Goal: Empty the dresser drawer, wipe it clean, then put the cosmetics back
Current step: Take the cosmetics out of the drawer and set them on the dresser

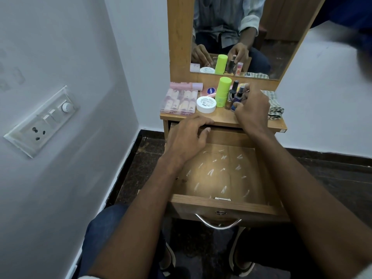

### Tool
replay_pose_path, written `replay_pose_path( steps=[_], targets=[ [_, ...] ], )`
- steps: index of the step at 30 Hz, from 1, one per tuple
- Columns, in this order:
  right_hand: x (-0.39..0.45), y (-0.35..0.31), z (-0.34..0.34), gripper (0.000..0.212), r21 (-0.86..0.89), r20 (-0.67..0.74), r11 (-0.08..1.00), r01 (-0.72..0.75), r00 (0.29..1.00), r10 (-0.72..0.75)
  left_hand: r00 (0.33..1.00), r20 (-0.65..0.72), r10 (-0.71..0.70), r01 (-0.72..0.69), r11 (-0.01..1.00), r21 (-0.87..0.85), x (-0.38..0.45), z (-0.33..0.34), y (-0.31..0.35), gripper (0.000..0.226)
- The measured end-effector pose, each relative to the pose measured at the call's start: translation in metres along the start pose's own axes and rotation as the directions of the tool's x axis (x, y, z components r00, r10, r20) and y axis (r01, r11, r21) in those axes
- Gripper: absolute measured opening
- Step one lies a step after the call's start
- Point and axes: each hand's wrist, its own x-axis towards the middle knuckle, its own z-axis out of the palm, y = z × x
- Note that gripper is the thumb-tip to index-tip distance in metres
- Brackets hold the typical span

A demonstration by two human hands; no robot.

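The wooden drawer (223, 206) is pulled out below the dresser top (223, 118); its floor holds no cosmetics and shows white streaks. Cosmetics stand on the top: a clear case of small bottles (179, 101), a pink tube (187, 86), a white round jar (206, 104), a lime-green stick (223, 91) and dark nail polish bottles (234, 90). My right hand (251, 105) pinches a blue nail polish bottle (239, 95) on the top. My left hand (189, 137) hovers with loosely curled fingers over the drawer's back left, holding nothing.
A checked cloth (274, 106) lies at the right end of the dresser top. A mirror (239, 35) rises behind the cosmetics. A white wall with a switch panel (43, 121) is on the left. The drawer front carries a metal handle (218, 222). My knees and shoes are below.
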Motion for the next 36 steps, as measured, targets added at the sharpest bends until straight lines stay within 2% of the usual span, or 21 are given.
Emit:
replay_pose_path(
  steps=[7,10,12,14,16,19,23,25,28,30,33,36],
  targets=[
    [-0.009,0.008,0.002,0.044,0.01,0.021,1.0,-0.013,1.0,0.013,1.0,-0.02,-0.014,0.013,1.0,-0.022,-0.001,0.0,-0.004,0.023],
    [-0.019,0.008,0.0,0.046,0.043,-0.039,0.998,-0.041,0.998,0.042,0.999,-0.023,-0.027,0.027,1.0,-0.012,-0.001,-0.001,-0.005,0.02],
    [-0.033,0.004,-0.001,0.043,0.062,-0.113,0.998,0.005,0.994,0.002,0.999,-0.019,-0.034,0.034,0.999,0.0,0.0,-0.003,-0.007,0.019],
    [-0.053,-0.007,0.001,0.032,0.082,-0.124,0.993,0.088,0.989,-0.077,0.999,-0.009,-0.049,0.049,0.999,-0.003,0.0,-0.006,-0.009,0.017],
    [-0.076,-0.022,0.008,0.019,0.07,-0.026,0.986,0.153,0.988,-0.151,0.996,-0.006,-0.087,0.087,0.996,0.0,0.0,-0.012,-0.012,0.016],
    [-0.103,-0.043,0.022,0.012,0.057,0.124,0.977,0.207,0.969,-0.213,0.991,0.02,-0.133,0.13,0.986,0.108,-0.004,-0.021,-0.021,0.013],
    [-0.112,-0.052,0.034,0.009,0.143,0.27,0.986,0.085,0.955,-0.121,0.967,0.106,-0.232,0.228,0.972,0.047,-0.011,-0.042,-0.044,0.011],
    [-0.116,-0.049,0.04,0.013,0.204,0.43,0.977,0.056,0.892,-0.141,0.959,0.122,-0.257,0.255,0.966,0.029,-0.013,-0.052,-0.057,0.015],
    [-0.124,-0.046,0.046,0.03,0.253,0.629,0.964,0.084,0.742,-0.23,0.947,0.204,-0.247,0.245,0.969,0.035,-0.016,-0.059,-0.067,0.02],
    [-0.124,-0.044,0.051,0.037,0.231,0.647,0.966,0.117,0.723,-0.243,0.936,0.262,-0.236,0.228,0.972,0.058,-0.017,-0.058,-0.066,0.024],
    [-0.125,-0.043,0.054,0.039,0.203,0.627,0.972,0.116,0.747,-0.221,0.922,0.316,-0.224,0.221,0.974,0.044,-0.017,-0.057,-0.065,0.035],
    [-0.129,-0.044,0.054,0.032,0.158,0.643,0.984,0.086,0.747,-0.169,0.904,0.367,-0.221,0.213,0.975,0.061,-0.017,-0.053,-0.065,0.032]
  ],
)
